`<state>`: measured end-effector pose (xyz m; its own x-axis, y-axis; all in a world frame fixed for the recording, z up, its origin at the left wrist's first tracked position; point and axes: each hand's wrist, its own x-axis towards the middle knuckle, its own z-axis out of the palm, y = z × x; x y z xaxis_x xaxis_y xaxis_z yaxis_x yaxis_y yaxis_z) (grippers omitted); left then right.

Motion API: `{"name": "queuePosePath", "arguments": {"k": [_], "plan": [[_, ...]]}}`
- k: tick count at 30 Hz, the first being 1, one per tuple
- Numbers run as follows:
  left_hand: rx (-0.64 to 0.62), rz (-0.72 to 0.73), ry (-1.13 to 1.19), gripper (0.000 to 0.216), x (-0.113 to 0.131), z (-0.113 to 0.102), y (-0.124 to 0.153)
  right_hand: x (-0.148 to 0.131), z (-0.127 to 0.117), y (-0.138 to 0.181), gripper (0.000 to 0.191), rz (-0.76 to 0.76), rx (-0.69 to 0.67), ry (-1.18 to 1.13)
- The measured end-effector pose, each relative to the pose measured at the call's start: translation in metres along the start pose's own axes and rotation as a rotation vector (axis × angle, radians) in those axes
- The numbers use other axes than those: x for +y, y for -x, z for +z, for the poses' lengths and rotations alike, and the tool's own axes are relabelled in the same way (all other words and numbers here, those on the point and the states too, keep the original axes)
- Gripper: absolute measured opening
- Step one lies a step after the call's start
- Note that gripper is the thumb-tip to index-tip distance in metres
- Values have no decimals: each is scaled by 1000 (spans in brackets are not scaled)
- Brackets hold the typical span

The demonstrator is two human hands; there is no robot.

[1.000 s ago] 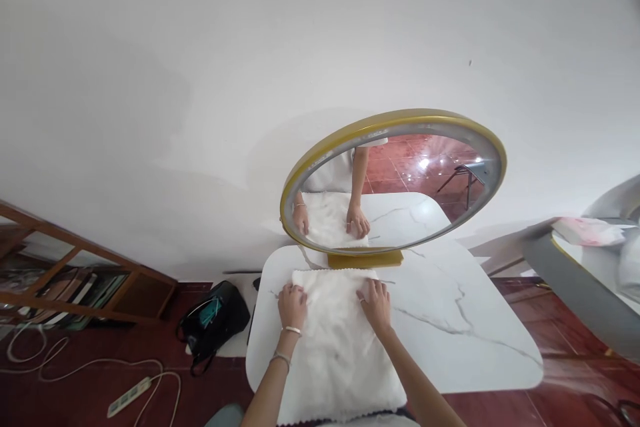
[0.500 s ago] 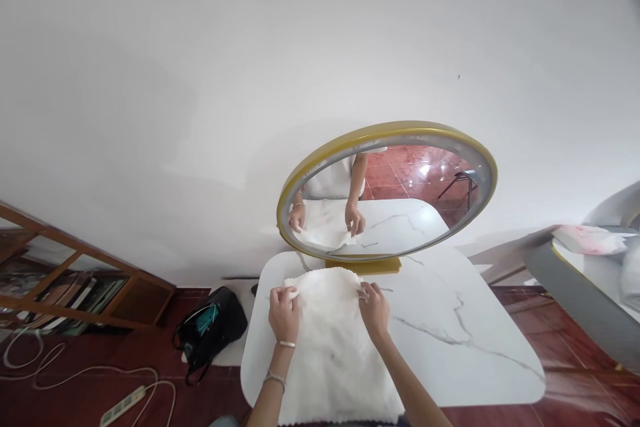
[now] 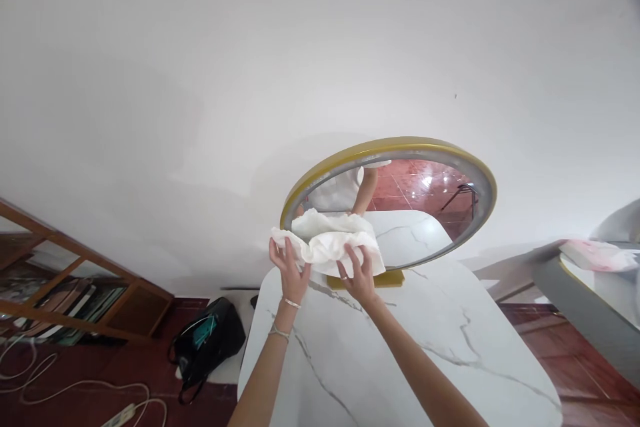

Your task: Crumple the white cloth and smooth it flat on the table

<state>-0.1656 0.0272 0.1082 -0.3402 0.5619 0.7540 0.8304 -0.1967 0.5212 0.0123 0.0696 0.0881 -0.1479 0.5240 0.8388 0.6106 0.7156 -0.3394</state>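
A white fluffy cloth [image 3: 327, 243] hangs bunched in the air in front of the mirror. My left hand [image 3: 289, 269] grips its left side, fingers closed round the fabric. My right hand [image 3: 356, 275] holds its lower right part from beneath, fingers curled on it. Both hands are raised above the far end of the white marble table [image 3: 425, 353]. The round gold-framed mirror [image 3: 450, 153] stands on its gold base [image 3: 395, 278] just behind the cloth and reflects the cloth and my arms.
A black bag [image 3: 205, 343] lies on the red floor left of the table. Cables and a power strip [image 3: 120, 415] trail at the lower left. A wooden shelf with books [image 3: 65, 287] lines the left wall. Another grey surface with a pink-white item [image 3: 595, 253] is at the right.
The cloth lay spread flat on the table; both hands pinched its far edge, then lifted it off and bunched it up in front of the mirror.
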Motion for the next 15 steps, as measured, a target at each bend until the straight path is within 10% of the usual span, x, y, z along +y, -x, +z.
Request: {"name": "queuePosePath", "arguments": {"k": [7,15], "plan": [[-38,35,-14,63,-35,28,10,36,16,-4,36,-164,-452,108],[129,-53,46,57,-47,48,7,42,19,-36,39,-388,-589,-177]]}}
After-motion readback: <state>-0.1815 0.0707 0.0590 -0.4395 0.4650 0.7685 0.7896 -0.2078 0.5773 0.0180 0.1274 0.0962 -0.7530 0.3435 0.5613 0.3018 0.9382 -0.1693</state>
